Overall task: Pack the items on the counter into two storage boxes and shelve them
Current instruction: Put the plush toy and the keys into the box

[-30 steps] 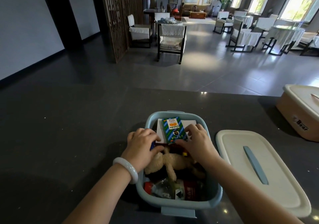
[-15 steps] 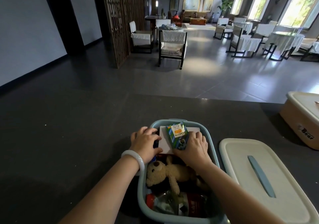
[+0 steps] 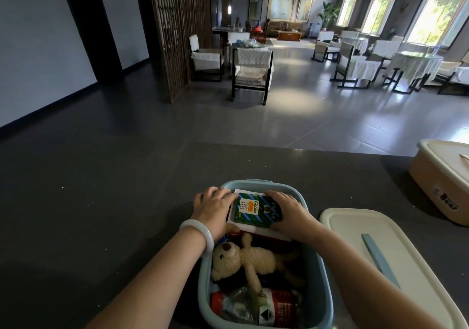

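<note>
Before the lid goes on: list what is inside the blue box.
Visible: green carton on a white box, a teddy bear, a red-labelled packet. Anything beneath them is hidden.

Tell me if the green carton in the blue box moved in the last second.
Yes. Against the blue box rim, the green carton has turned from lengthwise to crosswise, between the left hand and right hand.
</note>
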